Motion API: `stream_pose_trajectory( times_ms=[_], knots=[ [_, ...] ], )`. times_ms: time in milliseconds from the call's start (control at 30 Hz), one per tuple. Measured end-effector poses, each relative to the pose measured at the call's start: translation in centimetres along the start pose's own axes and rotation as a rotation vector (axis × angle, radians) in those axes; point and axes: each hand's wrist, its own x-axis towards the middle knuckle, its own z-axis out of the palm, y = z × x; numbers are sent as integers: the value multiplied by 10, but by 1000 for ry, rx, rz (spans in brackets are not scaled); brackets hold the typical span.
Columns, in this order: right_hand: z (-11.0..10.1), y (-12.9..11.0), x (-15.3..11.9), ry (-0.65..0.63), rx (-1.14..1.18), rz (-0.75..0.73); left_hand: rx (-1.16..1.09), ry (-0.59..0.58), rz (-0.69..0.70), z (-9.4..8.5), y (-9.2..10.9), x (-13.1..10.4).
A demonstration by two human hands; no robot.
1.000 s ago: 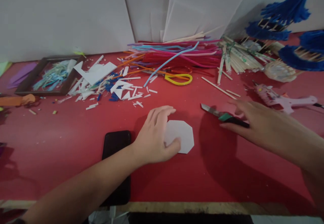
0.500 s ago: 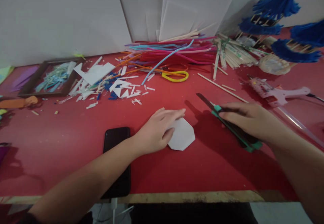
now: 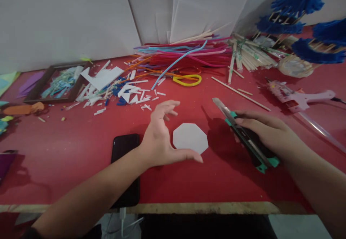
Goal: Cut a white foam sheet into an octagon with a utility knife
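Note:
A white octagonal piece of card [image 3: 190, 137] lies flat on the red tabletop [image 3: 173, 185]. My left hand [image 3: 162, 134] is open beside it, thumb and fingers spread wide around its left side; the thumb passes over its lower edge. Whether the thumb touches the card I cannot tell. In my right hand [image 3: 262, 129] is a green and black utility knife [image 3: 247, 141], held above the table to the right of the card. Its blade is out and points up and left.
A black phone [image 3: 125, 145] with a cable lies under my left forearm. White paper scraps [image 3: 102, 78], yellow-handled scissors [image 3: 187, 80] and pipe cleaners [image 3: 186, 57] lie farther back. On the right are a pink glue gun [image 3: 297, 96], wooden sticks [image 3: 248, 55] and blue roofed models [image 3: 297, 4].
My left hand has lifted off the card and spread its fingers, uncovering the whole octagon. The knife in my right hand has turned so its blade shows more of its flat side.

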Motion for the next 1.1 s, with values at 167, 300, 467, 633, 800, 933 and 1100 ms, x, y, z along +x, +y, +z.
stream_pose_trajectory(
  times_ms=[167,300,467,633,800,933,1100],
  knots=[
    [-2,-1,11,40,141,143,202,-432,-124,4,-6,-12],
    [-4,-5,13,30,198,209,127,-451,-203,1,-6,-9],
    [-6,-7,12,31,227,245,-52,-319,-118,2,-11,-4],
    [-6,-7,14,-23,261,233,-239,-158,-14,9,-10,-2],
    [-6,-9,14,-45,264,239,-241,-91,2,10,-6,1],
    [-7,-11,14,-69,253,233,-237,-111,3,7,-3,3],
    [-7,-9,13,-93,234,216,-252,-121,17,7,-3,4]
  ],
)
